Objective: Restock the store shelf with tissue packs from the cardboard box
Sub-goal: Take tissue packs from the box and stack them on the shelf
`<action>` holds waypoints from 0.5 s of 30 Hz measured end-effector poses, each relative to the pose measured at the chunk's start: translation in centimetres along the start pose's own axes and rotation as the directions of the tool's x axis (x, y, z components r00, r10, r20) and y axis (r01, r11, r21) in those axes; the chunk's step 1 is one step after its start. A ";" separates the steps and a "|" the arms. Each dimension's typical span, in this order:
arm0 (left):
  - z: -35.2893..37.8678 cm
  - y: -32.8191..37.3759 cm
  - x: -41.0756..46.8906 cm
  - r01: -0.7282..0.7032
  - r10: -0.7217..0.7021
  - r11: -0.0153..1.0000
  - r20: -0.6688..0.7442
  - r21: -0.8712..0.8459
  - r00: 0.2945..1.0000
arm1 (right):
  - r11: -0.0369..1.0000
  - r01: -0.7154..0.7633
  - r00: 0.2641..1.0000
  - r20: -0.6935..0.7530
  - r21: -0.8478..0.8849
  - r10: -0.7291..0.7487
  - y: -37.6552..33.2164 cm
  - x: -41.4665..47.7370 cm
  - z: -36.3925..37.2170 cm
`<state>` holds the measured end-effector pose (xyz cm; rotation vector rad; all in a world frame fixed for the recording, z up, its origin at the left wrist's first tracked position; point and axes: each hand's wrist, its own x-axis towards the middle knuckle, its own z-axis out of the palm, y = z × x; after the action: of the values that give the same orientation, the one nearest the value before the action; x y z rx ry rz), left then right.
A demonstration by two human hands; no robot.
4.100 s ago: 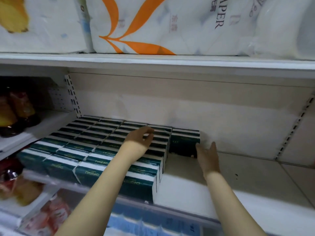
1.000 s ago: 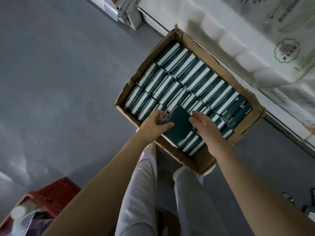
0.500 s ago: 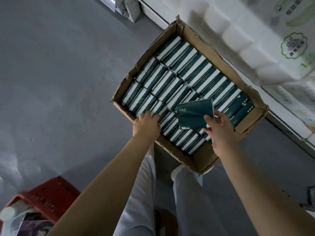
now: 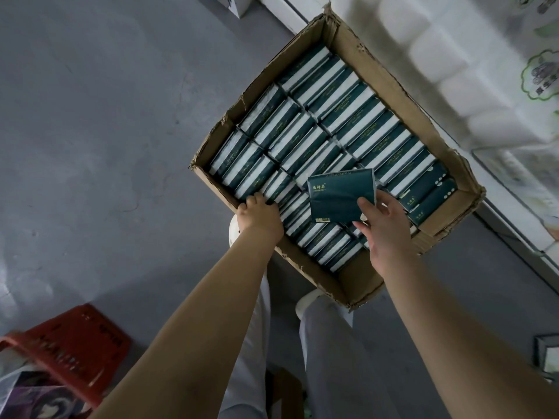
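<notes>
An open cardboard box [image 4: 357, 46] sits on the grey floor, packed with rows of dark green and white tissue packs [image 4: 305, 128]. My right hand [image 4: 384, 225] holds one dark green tissue pack [image 4: 338, 195] lifted flat above the box, thumb on its face. My left hand [image 4: 260, 213] reaches into the near left row, its fingers curled down over the packs at the box's front wall; what they grasp is hidden.
A red plastic basket [image 4: 69, 349] stands on the floor at the lower left. Big white paper-roll bundles [image 4: 453, 71] fill the low shelf to the right of the box. My legs in light trousers [image 4: 326, 358] stand just below the box.
Since the shelf view, I turned down to the box. My right hand lifted one pack out and holds it up; my left hand let go of it and moved left into the near row.
</notes>
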<state>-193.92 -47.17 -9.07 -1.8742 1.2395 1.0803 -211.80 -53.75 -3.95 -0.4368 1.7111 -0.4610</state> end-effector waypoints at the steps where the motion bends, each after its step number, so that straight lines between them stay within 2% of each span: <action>1: -0.1 0.0 -0.1 -0.016 0.015 1.000 -0.027 -0.026 1.000 | 1.000 0.004 1.000 -0.004 0.004 -0.004 -0.1 -0.1 0.1; 5: -1.4 -0.8 -2.1 -0.112 0.079 0.975 -0.166 -0.194 0.983 | 1.000 0.006 1.000 -0.013 0.020 -0.006 -1.2 -1.0 0.0; 8: -2.7 -1.7 -4.7 -0.184 0.089 0.920 -0.271 -0.347 0.958 | 0.999 0.019 0.999 -0.026 0.028 -0.018 -2.9 -2.7 -0.5; 12: -6.2 -2.5 -10.2 -0.238 -0.009 0.720 -0.352 -0.652 0.936 | 0.998 0.009 0.999 -0.035 0.069 -0.006 -6.3 -6.8 -1.5; 15: -10.9 -2.5 -16.5 -0.282 -0.061 0.554 -0.376 -0.783 0.924 | 0.987 -0.009 1.000 -0.004 0.160 0.010 -10.2 -11.7 -2.4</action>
<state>-192.12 -48.68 10.74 -2.8610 1.1266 1.6431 -211.65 -56.09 11.61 -0.3114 1.6663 -0.5877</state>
